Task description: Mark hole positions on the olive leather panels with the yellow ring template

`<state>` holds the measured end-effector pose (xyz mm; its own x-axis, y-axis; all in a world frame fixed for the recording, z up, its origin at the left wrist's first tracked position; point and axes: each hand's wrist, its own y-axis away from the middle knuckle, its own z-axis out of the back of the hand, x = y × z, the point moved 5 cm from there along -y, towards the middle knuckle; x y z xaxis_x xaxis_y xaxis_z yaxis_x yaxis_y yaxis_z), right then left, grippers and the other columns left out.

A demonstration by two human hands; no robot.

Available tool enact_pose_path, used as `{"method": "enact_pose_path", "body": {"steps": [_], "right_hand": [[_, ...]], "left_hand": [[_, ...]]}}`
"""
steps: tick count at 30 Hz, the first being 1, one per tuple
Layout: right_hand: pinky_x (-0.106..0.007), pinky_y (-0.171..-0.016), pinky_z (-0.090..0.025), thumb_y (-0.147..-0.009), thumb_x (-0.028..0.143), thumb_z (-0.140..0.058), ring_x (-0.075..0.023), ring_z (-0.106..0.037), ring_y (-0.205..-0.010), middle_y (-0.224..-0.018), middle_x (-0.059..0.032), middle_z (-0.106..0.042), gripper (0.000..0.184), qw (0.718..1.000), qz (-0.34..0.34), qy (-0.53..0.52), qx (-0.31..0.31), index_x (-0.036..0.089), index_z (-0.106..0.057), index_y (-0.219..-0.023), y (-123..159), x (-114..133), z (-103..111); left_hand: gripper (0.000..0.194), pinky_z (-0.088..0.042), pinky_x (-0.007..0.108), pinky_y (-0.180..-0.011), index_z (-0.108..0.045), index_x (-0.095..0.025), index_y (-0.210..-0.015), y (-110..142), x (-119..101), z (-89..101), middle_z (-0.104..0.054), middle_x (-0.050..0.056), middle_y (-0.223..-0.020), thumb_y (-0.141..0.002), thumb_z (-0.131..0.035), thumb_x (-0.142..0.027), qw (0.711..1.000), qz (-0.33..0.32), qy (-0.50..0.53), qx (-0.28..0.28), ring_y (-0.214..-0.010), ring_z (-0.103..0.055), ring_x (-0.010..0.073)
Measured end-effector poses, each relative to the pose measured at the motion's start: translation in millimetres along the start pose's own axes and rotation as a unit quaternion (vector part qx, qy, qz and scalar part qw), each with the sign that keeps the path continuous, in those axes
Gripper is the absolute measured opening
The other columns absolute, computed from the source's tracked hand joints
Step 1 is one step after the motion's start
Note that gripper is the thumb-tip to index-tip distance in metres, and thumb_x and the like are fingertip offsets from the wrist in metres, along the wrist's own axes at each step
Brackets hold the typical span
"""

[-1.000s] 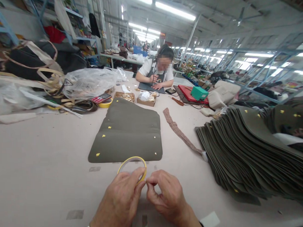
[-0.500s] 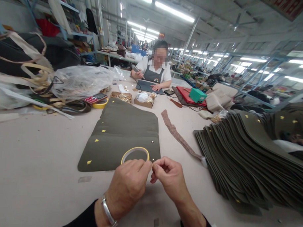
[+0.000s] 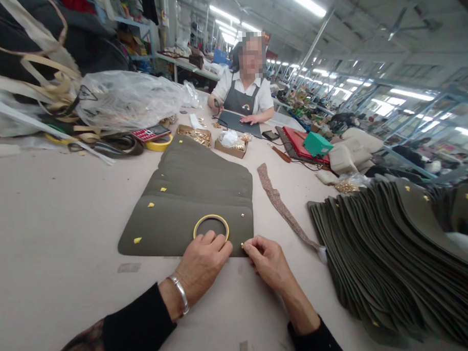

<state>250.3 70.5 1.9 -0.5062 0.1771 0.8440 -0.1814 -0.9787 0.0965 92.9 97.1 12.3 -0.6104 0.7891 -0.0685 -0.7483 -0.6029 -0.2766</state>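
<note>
A dark olive panel lies flat on the table before me, with small yellow tape pieces along its left side. My left hand is closed on the lower edge of a thin roll of yellow tape, over the panel's near part. At the near right corner, my right hand pinches a tiny yellow bit of tape against or just above the panel. A small metal stud shows farther up the right edge. My fingertips partly cover the corner.
A thick stack of olive panels fills the right. A brown speckled strip lies between. Beyond are boxes of gold-coloured hardware, another yellow roll, a plastic bag and a co-worker across the table.
My hands have come apart. The right has moved to the panel's corner with a bit of yellow tape; the left still holds the roll. The camera view has shifted slightly.
</note>
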Motion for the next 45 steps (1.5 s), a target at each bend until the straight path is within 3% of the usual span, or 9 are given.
{"method": "enact_pose_path", "body": {"steps": [9,17,19,23,26,31,33,39,45], "right_hand": [[-0.024,-0.055,-0.040,-0.085,0.020,-0.050,-0.0130,-0.054,-0.056,-0.063,-0.0002,-0.061,0.019,0.978,0.127,0.155,-0.058,0.017,-0.061,-0.070,2,13,-7],[-0.025,-0.061,-0.043,-0.085,0.020,-0.053,-0.0140,-0.058,-0.061,-0.066,-0.0008,-0.063,0.017,0.975,0.125,0.179,-0.053,0.018,-0.060,-0.070,-3,14,-9],[-0.024,-0.059,-0.045,-0.084,0.023,-0.057,-0.0137,-0.059,-0.058,-0.063,0.0011,-0.063,0.009,0.983,0.095,0.149,-0.046,0.018,-0.064,-0.082,-5,10,-6],[-0.023,-0.050,-0.045,-0.088,0.028,-0.056,-0.0124,-0.056,-0.049,-0.060,0.0047,-0.060,0.029,0.990,0.079,0.093,-0.077,0.016,-0.057,-0.114,-2,1,7],[-0.026,-0.065,-0.049,-0.091,0.022,-0.052,-0.0154,-0.062,-0.069,-0.078,-0.0039,-0.066,0.012,0.960,0.202,0.177,-0.073,0.017,-0.063,-0.092,6,11,11],[-0.031,-0.073,-0.050,-0.092,0.010,-0.044,-0.0198,-0.061,-0.080,-0.081,-0.0093,-0.066,0.023,0.872,0.350,0.342,-0.003,0.016,-0.065,-0.086,11,29,-6],[-0.030,-0.070,-0.050,-0.091,0.009,-0.045,-0.0197,-0.061,-0.076,-0.078,-0.0090,-0.066,0.023,0.873,0.322,0.368,0.002,0.015,-0.066,-0.083,5,31,-10],[-0.026,-0.069,-0.047,-0.086,0.012,-0.056,-0.0180,-0.066,-0.072,-0.078,-0.0052,-0.071,0.015,0.934,0.146,0.327,0.009,0.018,-0.068,-0.079,-13,24,-11],[-0.027,-0.068,-0.043,-0.085,0.016,-0.057,-0.0200,-0.068,-0.075,-0.078,-0.0070,-0.073,0.015,0.954,0.070,0.291,0.005,0.018,-0.069,-0.078,3,30,-11]], "left_hand": [[0.007,-0.038,0.034,-0.067,-0.057,-0.020,-0.084,0,2,-3.6,-0.059,0.003,-0.084,-0.091,-0.053,-0.018,0.999,0.009,0.033,0.008,-0.076,-0.048,0.0216],[0.010,-0.037,0.034,-0.066,-0.057,-0.019,-0.083,0,2,-2.6,-0.059,0.004,-0.084,-0.091,-0.051,-0.017,0.999,0.008,0.037,0.003,-0.077,-0.048,0.0221],[0.011,-0.037,0.035,-0.067,-0.057,-0.019,-0.083,-1,2,-2.2,-0.059,0.004,-0.083,-0.091,-0.050,-0.016,0.999,0.010,0.036,-0.001,-0.076,-0.048,0.0220],[0.011,-0.037,0.035,-0.069,-0.058,-0.019,-0.084,0,4,-3.1,-0.059,0.004,-0.084,-0.091,-0.051,-0.016,0.999,0.015,0.041,-0.002,-0.078,-0.048,0.0219],[0.010,-0.038,0.035,-0.070,-0.058,-0.019,-0.084,0,4,-3.2,-0.060,0.003,-0.085,-0.090,-0.051,-0.015,0.999,0.018,0.047,-0.002,-0.079,-0.049,0.0219],[0.012,-0.039,0.035,-0.070,-0.058,-0.019,-0.084,1,5,-1.4,-0.060,0.004,-0.084,-0.090,-0.051,-0.013,0.998,0.028,0.052,-0.004,-0.077,-0.049,0.0213],[0.013,-0.039,0.034,-0.071,-0.059,-0.019,-0.083,1,5,-1.5,-0.060,0.004,-0.084,-0.090,-0.050,-0.013,0.998,0.031,0.054,-0.002,-0.077,-0.049,0.0209],[0.017,-0.041,0.035,-0.073,-0.060,-0.019,-0.086,-1,7,-1.0,-0.060,0.005,-0.085,-0.089,-0.047,-0.009,0.997,0.044,0.056,-0.003,-0.080,-0.051,0.0215],[0.017,-0.046,0.031,-0.069,-0.060,-0.019,-0.086,4,16,5.3,-0.063,0.002,-0.081,-0.089,-0.046,-0.009,0.997,0.034,0.066,-0.016,-0.075,-0.056,0.0188]]}}
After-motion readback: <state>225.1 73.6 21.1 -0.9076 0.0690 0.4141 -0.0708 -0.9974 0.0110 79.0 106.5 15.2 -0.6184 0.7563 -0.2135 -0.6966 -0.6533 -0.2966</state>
